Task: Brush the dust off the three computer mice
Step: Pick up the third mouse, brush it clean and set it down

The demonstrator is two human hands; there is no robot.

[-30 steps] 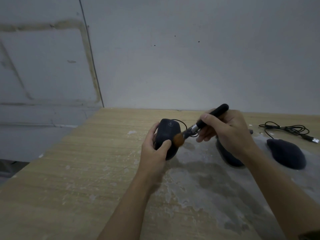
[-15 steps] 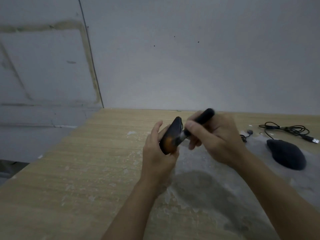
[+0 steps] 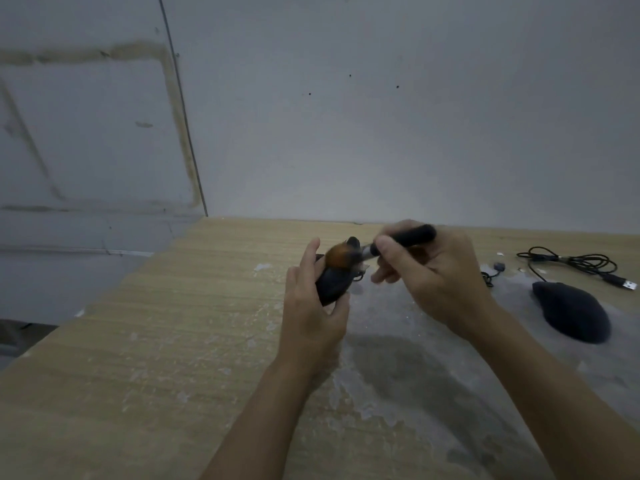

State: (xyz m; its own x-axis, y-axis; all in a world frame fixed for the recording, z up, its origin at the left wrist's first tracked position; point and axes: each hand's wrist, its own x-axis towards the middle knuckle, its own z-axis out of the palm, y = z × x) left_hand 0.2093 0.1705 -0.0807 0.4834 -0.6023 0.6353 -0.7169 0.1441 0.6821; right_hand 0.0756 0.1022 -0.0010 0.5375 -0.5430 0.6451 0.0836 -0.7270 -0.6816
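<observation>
The left hand (image 3: 311, 313) grips a light, rigid mouse (image 3: 334, 284) by its sides above the counter (image 3: 173, 341); the right hand (image 3: 429, 271) pinches the soft-bristled brush (image 3: 398, 240) against its top.

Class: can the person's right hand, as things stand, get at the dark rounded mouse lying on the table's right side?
Probably yes: the dark rounded mouse lies uncovered beside the right hand, but that hand holds the black-handled brush.

Brush head (image 3: 337, 257) blurred — held mouse (image 3: 334, 284) mostly hidden by fingers.
</observation>
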